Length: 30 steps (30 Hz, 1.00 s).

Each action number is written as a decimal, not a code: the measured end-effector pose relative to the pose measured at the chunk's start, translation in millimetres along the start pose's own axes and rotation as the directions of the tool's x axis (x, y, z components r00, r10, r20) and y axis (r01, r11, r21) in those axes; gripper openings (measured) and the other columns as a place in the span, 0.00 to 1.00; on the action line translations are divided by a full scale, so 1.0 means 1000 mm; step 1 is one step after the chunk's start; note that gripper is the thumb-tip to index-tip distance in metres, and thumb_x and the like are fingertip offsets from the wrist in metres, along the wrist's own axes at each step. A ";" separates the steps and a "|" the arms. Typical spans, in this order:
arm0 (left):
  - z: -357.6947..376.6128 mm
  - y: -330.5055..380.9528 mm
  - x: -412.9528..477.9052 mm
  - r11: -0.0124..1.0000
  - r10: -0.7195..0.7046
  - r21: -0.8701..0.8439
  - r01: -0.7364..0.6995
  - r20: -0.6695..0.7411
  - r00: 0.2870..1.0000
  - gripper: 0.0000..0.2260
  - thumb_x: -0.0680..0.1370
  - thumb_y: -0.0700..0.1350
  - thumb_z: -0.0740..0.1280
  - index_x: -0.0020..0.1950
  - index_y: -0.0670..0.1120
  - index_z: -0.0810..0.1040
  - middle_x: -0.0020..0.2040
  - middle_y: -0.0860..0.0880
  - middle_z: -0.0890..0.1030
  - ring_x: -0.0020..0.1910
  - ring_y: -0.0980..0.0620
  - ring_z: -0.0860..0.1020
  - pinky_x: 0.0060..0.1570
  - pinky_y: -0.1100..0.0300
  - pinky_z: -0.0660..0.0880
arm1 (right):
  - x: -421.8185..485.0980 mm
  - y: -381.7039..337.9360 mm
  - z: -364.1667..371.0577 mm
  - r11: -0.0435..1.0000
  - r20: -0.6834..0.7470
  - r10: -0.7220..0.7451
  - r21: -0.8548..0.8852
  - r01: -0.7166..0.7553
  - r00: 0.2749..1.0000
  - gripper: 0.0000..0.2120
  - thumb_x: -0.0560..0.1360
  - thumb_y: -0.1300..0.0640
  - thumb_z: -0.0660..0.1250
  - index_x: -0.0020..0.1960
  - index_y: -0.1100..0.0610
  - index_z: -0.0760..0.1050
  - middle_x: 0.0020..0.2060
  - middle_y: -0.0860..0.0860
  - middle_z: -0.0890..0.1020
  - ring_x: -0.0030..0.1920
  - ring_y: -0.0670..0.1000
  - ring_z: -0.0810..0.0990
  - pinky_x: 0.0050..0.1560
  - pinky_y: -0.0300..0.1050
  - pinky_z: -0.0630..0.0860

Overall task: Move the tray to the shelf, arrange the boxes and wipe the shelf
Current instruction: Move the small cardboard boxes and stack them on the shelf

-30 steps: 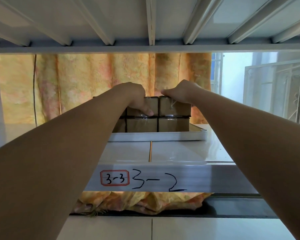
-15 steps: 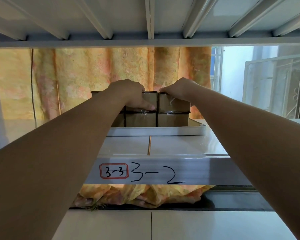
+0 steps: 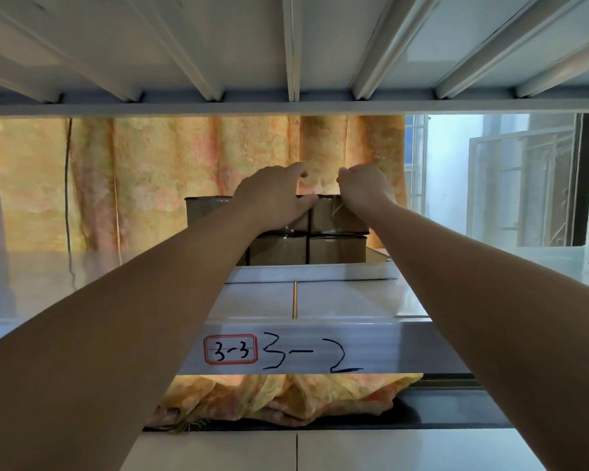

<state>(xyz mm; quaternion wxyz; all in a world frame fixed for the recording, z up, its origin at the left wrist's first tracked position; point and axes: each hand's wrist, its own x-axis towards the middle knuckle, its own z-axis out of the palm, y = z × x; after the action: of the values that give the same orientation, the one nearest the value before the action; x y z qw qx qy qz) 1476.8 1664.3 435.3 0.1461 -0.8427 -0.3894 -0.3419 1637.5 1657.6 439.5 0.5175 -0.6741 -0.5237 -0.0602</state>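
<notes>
Our left hand (image 3: 272, 198) and right hand (image 3: 364, 186) rest loosely curled, gripping nothing, atop the stacked boxes (image 3: 337, 215); we judge a sideways nudge could topple the upper row off the tray (image 3: 313, 271).

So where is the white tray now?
In the head view the tray sits centrally on the shelf, under the stacked boxes, before the curtain.

Window (image 3: 490, 178) daylight from the right; sharp, edges bowed.

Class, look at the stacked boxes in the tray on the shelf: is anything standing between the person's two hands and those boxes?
Nothing visible does. The left hand and right hand are already at the top of the boxes, which sit in the tray on the shelf, with no other thing in between.
</notes>
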 end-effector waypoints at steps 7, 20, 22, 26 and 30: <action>0.006 0.059 0.005 0.960 0.250 -0.101 -0.262 -0.120 0.961 0.14 0.79 0.47 0.59 0.63 0.49 0.75 0.60 0.48 0.79 0.60 0.47 0.74 0.56 0.49 0.74 | -0.010 0.020 -0.026 0.976 -0.102 -0.096 -0.206 0.073 0.990 0.14 0.74 0.62 0.57 0.54 0.58 0.80 0.48 0.54 0.82 0.48 0.55 0.78 0.44 0.44 0.71; 0.042 0.182 0.019 0.953 0.301 -0.010 -0.302 0.092 0.949 0.18 0.78 0.37 0.55 0.62 0.52 0.77 0.65 0.52 0.76 0.61 0.49 0.75 0.52 0.55 0.73 | -0.013 0.136 -0.127 0.850 0.038 0.061 -0.527 -0.032 0.997 0.10 0.71 0.59 0.59 0.48 0.59 0.75 0.41 0.54 0.79 0.43 0.56 0.78 0.40 0.44 0.73; 0.056 0.208 0.026 0.945 0.325 -0.006 -0.327 0.124 0.937 0.16 0.80 0.39 0.55 0.61 0.51 0.78 0.63 0.51 0.78 0.59 0.47 0.77 0.50 0.55 0.74 | -0.009 0.167 -0.151 0.826 0.088 0.071 -0.563 -0.009 0.994 0.12 0.70 0.60 0.58 0.49 0.61 0.75 0.42 0.54 0.79 0.42 0.55 0.78 0.40 0.44 0.73; 0.082 0.260 0.043 0.965 0.259 -0.084 -0.248 0.165 0.952 0.10 0.78 0.48 0.61 0.52 0.48 0.81 0.50 0.50 0.81 0.51 0.47 0.80 0.49 0.53 0.77 | 0.002 0.227 -0.204 0.803 0.124 0.103 -0.595 -0.009 0.987 0.16 0.74 0.61 0.55 0.57 0.62 0.77 0.55 0.57 0.80 0.47 0.56 0.77 0.44 0.45 0.72; 0.105 0.291 0.055 0.967 0.245 -0.123 -0.225 0.195 0.950 0.16 0.78 0.52 0.62 0.34 0.45 0.78 0.31 0.52 0.77 0.34 0.52 0.78 0.45 0.56 0.77 | 0.000 0.262 -0.254 0.787 0.114 0.190 -0.611 -0.082 0.975 0.16 0.79 0.63 0.54 0.60 0.62 0.77 0.57 0.60 0.79 0.57 0.60 0.78 0.57 0.51 0.75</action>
<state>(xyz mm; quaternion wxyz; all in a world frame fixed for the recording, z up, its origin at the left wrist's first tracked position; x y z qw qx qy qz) 1771.4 1558.4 402.9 0.1022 -0.9205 -0.2820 -0.2505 1955.8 1486.3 389.9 0.2326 -0.8422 -0.4690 -0.1285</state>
